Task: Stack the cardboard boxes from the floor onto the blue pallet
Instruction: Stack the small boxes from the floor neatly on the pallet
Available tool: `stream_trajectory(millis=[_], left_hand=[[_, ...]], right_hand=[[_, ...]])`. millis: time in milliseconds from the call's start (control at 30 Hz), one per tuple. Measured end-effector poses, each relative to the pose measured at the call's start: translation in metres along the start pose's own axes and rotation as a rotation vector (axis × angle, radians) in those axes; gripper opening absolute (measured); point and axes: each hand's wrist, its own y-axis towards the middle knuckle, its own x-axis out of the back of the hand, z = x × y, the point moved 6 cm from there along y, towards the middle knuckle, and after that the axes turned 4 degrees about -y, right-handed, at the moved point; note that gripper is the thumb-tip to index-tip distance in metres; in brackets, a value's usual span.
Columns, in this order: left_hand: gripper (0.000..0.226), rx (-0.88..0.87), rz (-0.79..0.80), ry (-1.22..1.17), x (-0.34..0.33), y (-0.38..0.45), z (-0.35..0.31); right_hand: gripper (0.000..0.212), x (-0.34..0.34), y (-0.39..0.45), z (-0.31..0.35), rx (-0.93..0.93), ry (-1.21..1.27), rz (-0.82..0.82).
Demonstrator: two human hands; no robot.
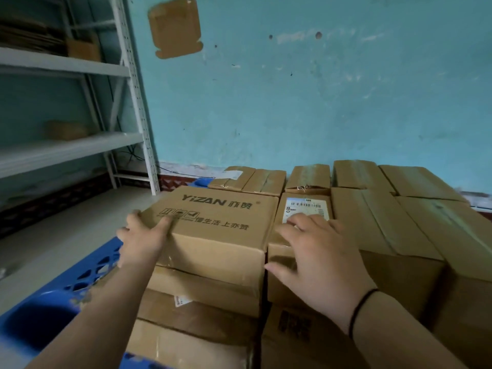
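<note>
the blue pallet (87, 265) shows only at the left, since cardboard boxes (386, 217) already cover most of it in tight rows against the wall, likely packed close so the stack holds steady. the printed box (221, 225) sits on top of the near left column, flush beside the labelled box (298, 235). the left hand (145, 235) presses its left corner with straight fingers, probably squaring it. the right hand (319, 254) lies flat and spread over the seam, fingers relaxed, gripping nothing, seemingly steadying both tops level.
</note>
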Motion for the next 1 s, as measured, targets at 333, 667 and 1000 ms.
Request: stream_trajectory(millis=[333, 667, 1000], left_hand=[[0.074, -0.015, 0.030, -0.148, -0.024, 0.004, 0.000], [0.065, -0.518, -0.147, 0.013, -0.010, -0.057, -0.053], [0.059, -0.774, 0.312, 0.210, -0.083, -0.176, -0.132]], right_hand=[[0.044, -0.006, 0.001, -0.014, -0.082, -0.009, -0.030], [0.041, 0.057, -0.034, -0.040, -0.096, -0.076, -0.415], [0.081, 0.024, -0.041, -0.092, -0.254, -0.171, 0.088]])
